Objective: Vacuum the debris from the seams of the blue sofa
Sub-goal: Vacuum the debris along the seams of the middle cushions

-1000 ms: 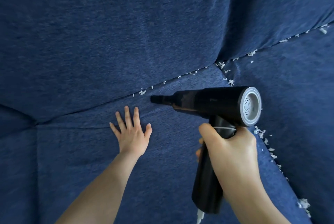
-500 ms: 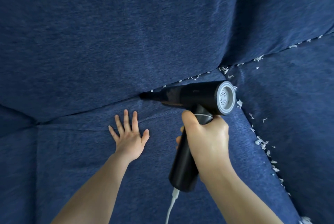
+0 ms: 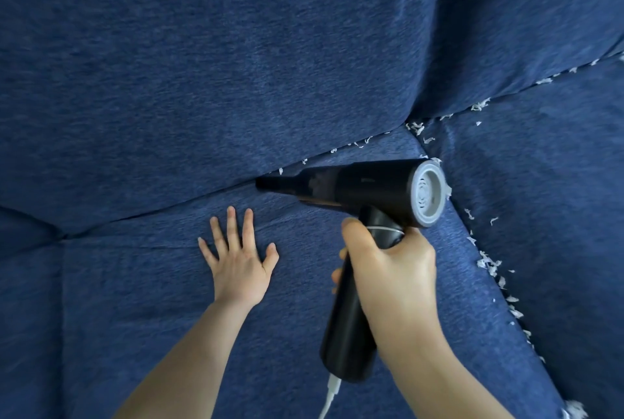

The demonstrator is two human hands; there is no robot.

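My right hand grips the handle of a black handheld vacuum with a grey rear cap. Its narrow nozzle tip sits in the seam between the blue sofa's back cushion and seat cushion. My left hand lies flat on the seat cushion, fingers spread, just below and left of the nozzle. White paper debris lines the seam to the right of the nozzle, and more debris lies along the seam between the two seat cushions.
A white cord hangs from the vacuum's handle base. A second seat cushion fills the right side, with scattered white scraps along its back seam. Another vertical seam runs down at the far left.
The nozzle moved left along the back seam and now rests in the crease. The scraps that lay left of the nozzle one second ago are gone. My left hand stays flat on the seat.
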